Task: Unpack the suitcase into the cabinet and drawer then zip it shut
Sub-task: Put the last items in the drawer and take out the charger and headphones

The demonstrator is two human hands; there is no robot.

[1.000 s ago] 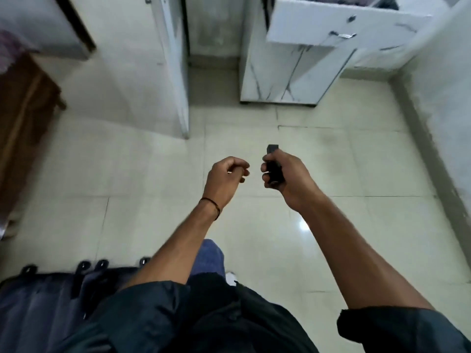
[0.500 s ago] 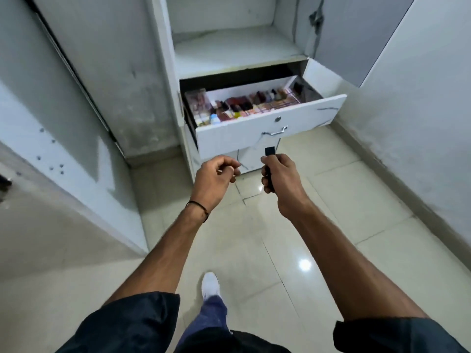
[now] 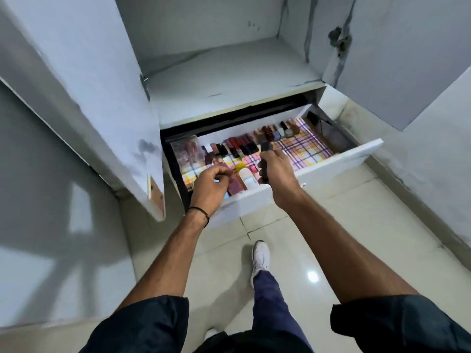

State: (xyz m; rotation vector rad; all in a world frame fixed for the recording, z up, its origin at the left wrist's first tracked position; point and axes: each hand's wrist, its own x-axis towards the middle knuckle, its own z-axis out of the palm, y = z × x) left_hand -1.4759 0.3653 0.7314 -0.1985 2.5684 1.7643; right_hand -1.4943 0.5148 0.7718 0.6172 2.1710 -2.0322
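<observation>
Plainly, the single head view looks down on the open drawer [image 3: 344,157] at the middle of the frame, pulled out below the bare shelf of the cabinet [image 3: 229,72]. The suitcase is not in view. The right hand [image 3: 276,171] hovers over the middle of the drawer, its fingers [image 3: 262,165] wrapped round a slim black item [image 3: 265,149] held about upright, whose top end pokes out above the fist. The left hand [image 3: 210,184] hangs over the drawer's near left corner with fingers curled in and thumb against the forefinger. A pale speck shows at that pinch, but I cannot tell whether it is something held or part of the contents beneath. The chief risk, I judge, is crowding. A row of small bottles [image 3: 244,146] stands tightly along the back wall, a clear box [image 3: 187,151] fills the far left corner, and more bottles [image 3: 246,178] lie near the front, directly under both hands. Lowering the black item here could knock the standing row over in a chain, or leave it resting loosely on the lying bottles. The plaid liner [image 3: 308,149] is bare only towards the right of the frame, so that seems the safer spot. The left door [image 3: 155,194] hangs open just beside the left forearm, and a careless swing could catch its lower corner. Motion blur hides finer details of the items.
</observation>
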